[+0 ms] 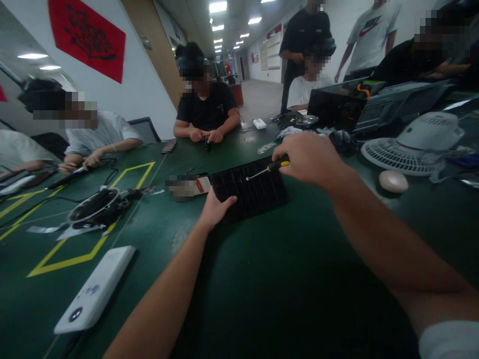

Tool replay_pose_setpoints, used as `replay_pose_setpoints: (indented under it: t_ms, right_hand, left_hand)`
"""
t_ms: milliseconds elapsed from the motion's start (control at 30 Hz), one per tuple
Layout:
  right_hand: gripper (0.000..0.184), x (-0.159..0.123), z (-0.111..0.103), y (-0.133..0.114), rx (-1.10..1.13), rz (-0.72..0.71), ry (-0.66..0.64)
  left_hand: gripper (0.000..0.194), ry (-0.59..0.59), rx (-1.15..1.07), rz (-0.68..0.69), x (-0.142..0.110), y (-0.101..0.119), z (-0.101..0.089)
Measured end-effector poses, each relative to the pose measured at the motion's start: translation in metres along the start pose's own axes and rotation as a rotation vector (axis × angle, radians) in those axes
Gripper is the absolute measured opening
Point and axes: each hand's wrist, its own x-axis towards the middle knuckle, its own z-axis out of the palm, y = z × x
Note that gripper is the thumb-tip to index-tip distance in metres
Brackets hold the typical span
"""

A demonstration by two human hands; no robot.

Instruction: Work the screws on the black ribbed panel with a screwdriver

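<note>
My left hand [214, 209] grips the left edge of a flat black ribbed panel [262, 194], with the thumb on top and the other fingers hidden. In my right hand [310, 158] is a screwdriver [276, 165] with a yellow and black handle and a thin metal shaft. Its shaft slants down to the left over the panel, and the tip is near the panel's middle. Whether the tip touches the surface, I cannot tell. Just left of the panel lies a beige and red piece [192, 187], partly blurred out.
On the green table [262, 289], a white power bank [96, 289] lies front left, behind it a ring-shaped black assembly [98, 209] with cables. To the right are a white fan [415, 144] and a pale mouse [392, 181]. Several people sit or stand around.
</note>
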Motion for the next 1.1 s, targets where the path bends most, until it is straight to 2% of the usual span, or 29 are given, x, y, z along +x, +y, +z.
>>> replay_pose_setpoints:
  t_ms: [267,467,633,933,1100]
  right_hand:
    - [0.026,0.001,-0.002,-0.001,0.016,0.039,-0.02]
    - [0.027,0.002,0.002,0.002,0.039,0.055,-0.028]
    - [0.026,0.003,0.004,0.004,0.052,0.076,-0.018]
    - [0.029,0.0,0.002,0.002,-0.007,0.152,-0.072]
    - [0.029,-0.001,0.0,0.006,-0.015,0.142,-0.118]
  left_hand:
    - [0.061,-0.046,-0.009,-0.069,0.012,0.006,-0.006]
    - [0.065,0.084,-0.095,-0.089,0.013,0.0,0.005]
    - [0.059,0.166,-0.004,-0.022,0.012,-0.005,0.012]
    - [0.057,0.129,-0.016,0.019,0.011,-0.007,0.014]
    - [0.056,0.114,-0.041,0.006,0.01,-0.005,0.015]
